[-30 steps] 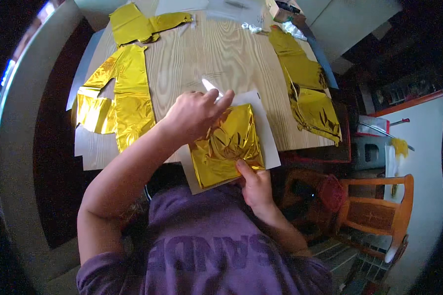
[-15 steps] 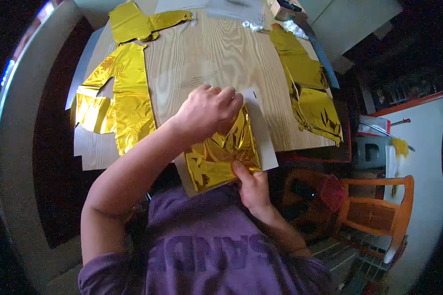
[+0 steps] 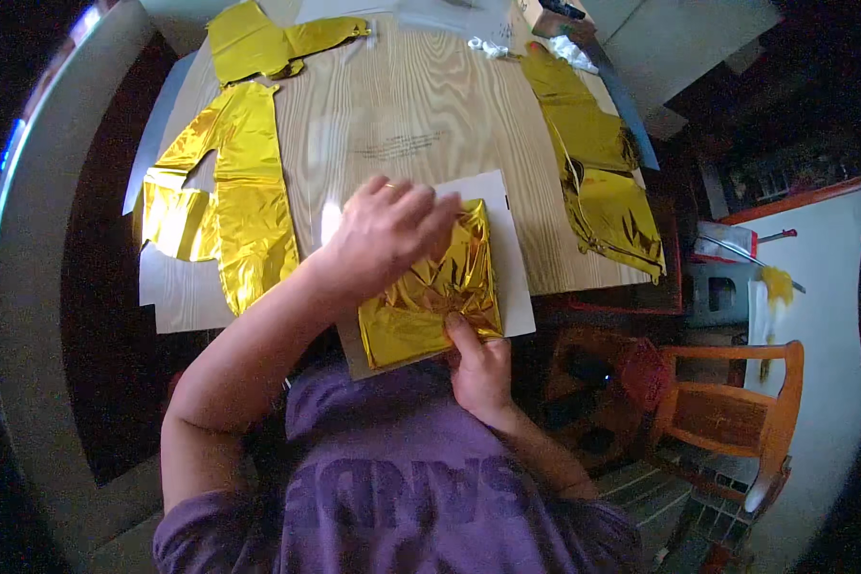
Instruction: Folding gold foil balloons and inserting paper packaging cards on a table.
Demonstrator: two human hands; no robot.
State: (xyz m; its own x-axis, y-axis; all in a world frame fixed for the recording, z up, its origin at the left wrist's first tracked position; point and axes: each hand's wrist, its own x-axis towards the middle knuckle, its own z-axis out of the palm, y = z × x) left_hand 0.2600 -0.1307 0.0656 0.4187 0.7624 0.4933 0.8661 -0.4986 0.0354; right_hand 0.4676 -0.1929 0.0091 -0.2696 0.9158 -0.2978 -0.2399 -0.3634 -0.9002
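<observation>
Close in front of the purple shirt [image 3: 392, 421], the folded gold foil [image 3: 411, 340] and the white card [image 3: 515, 273] beneath it are held at their near right edge by the right hand [image 3: 481, 371]. The thumb is pressed on the foil; the other fingers are hidden below. The foil's right edge is pointed away from the body, but its longer side cannot be judged, since its far left corner is covered by the left hand [image 3: 387, 230]. That hand is placed beyond the right thumb and to its left, and is the nearer one to the foil's far edge. Its fingers are partly bent and blurred; whether anything is gripped cannot be told. Past the card, on the table [image 3: 335, 96], one gold sheet is laid at left [image 3: 252, 172] and another at right [image 3: 593, 124], with an open box [image 3: 548, 21] seen at the far right corner.
</observation>
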